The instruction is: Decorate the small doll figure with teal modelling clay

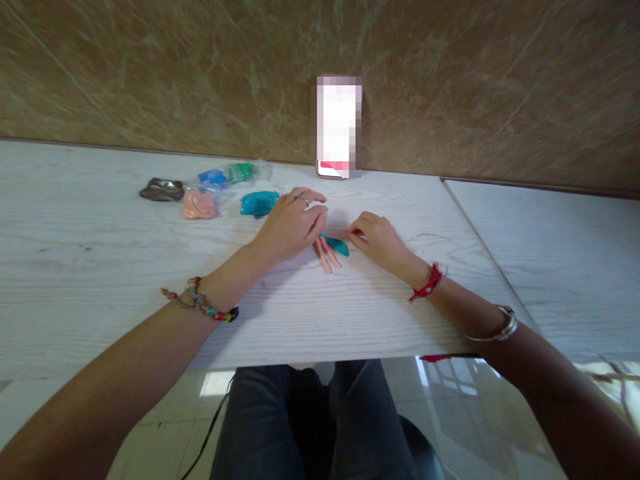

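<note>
A small modelling clay piece (pixel 336 245) in teal, with thin peach-coloured strips (pixel 326 255) beside it, lies on the white wood-grain table. My left hand (pixel 295 225), wearing a ring, bends over the upper end of this clay. Its thumb and fingers close at that end and hide part of it. Just right of the teal piece, my right hand (pixel 379 241) has thumb and forefinger pressed together in a pinch. Whatever sits between those fingertips is too small to make out. Behind my left hand rests a teal clay packet (pixel 259 203), partly covered by the fingers.
Further left lie a dark clay packet (pixel 163 189), a peach clay packet (pixel 199 204), a blue one (pixel 213 178) and a green one (pixel 241 172) in clear wrap. A phone (pixel 339 127), its screen blurred, leans against the brown marbled wall (pixel 160 80). A seam crosses the table at right.
</note>
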`<state>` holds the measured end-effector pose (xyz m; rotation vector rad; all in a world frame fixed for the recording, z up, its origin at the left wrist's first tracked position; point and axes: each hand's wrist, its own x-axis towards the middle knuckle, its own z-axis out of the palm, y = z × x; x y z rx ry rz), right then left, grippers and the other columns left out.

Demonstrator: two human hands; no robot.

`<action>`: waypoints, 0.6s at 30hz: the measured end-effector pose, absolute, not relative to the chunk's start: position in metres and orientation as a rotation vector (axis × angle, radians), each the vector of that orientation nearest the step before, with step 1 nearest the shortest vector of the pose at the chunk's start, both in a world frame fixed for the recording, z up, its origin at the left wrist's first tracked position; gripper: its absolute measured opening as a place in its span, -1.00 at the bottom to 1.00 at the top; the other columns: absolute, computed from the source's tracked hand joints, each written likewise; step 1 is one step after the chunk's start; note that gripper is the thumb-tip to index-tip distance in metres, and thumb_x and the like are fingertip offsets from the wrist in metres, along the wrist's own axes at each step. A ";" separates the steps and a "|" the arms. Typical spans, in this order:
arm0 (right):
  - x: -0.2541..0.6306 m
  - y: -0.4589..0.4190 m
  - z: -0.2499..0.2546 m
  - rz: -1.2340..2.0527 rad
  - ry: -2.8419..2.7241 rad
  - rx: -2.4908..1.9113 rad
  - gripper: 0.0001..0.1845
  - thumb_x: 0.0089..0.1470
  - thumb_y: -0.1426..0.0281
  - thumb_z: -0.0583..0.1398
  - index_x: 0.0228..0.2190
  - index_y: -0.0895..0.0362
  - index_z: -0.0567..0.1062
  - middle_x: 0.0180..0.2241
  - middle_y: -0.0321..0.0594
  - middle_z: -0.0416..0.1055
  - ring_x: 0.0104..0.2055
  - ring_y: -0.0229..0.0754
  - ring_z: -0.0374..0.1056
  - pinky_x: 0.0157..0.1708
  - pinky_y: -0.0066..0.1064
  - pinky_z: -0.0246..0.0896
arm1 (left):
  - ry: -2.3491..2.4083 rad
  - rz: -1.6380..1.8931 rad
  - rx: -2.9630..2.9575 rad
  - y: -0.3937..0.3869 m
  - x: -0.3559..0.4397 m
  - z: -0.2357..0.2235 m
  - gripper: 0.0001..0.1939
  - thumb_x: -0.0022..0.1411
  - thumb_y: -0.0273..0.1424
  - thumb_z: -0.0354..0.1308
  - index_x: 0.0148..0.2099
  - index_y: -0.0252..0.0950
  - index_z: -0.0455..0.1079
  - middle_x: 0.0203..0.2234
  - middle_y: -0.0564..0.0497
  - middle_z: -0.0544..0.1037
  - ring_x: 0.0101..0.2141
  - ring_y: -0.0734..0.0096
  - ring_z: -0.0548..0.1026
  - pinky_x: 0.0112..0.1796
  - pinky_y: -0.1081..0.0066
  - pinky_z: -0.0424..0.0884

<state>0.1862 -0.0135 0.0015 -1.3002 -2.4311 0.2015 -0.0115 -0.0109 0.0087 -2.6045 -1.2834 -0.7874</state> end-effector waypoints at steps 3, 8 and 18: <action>0.191 -0.009 0.000 0.324 -2.345 -1.283 -0.84 0.03 0.52 0.12 -0.39 0.22 0.52 -0.41 -0.17 0.45 -0.39 -0.25 0.30 -0.36 -0.43 0.15 | -1.286 -0.794 -2.633 -0.011 -0.012 0.009 -0.65 0.30 -0.37 -0.18 -0.21 -0.36 0.43 -0.12 -0.13 0.43 -0.05 0.24 0.30 -0.04 0.19 0.27; 0.200 -0.004 0.001 0.327 -2.375 -1.177 -0.76 0.05 0.49 0.09 -0.32 0.17 0.56 -0.40 -0.19 0.48 -0.40 -0.25 0.31 -0.37 -0.43 0.15 | -1.291 -0.760 -2.658 -0.010 -0.014 0.010 -0.65 0.30 -0.36 -0.19 -0.22 -0.35 0.43 -0.13 -0.13 0.44 -0.06 0.24 0.31 -0.05 0.19 0.28; 0.219 -0.007 0.008 0.254 -2.619 -0.943 -0.69 0.04 0.57 0.05 -0.31 0.18 0.57 -0.27 -0.14 0.52 -0.20 -0.18 0.37 -0.16 -0.34 0.25 | -1.256 -0.712 -2.675 -0.009 -0.016 0.010 -0.64 0.31 -0.37 -0.19 -0.22 -0.37 0.43 -0.16 -0.13 0.46 -0.08 0.24 0.34 -0.03 0.15 0.28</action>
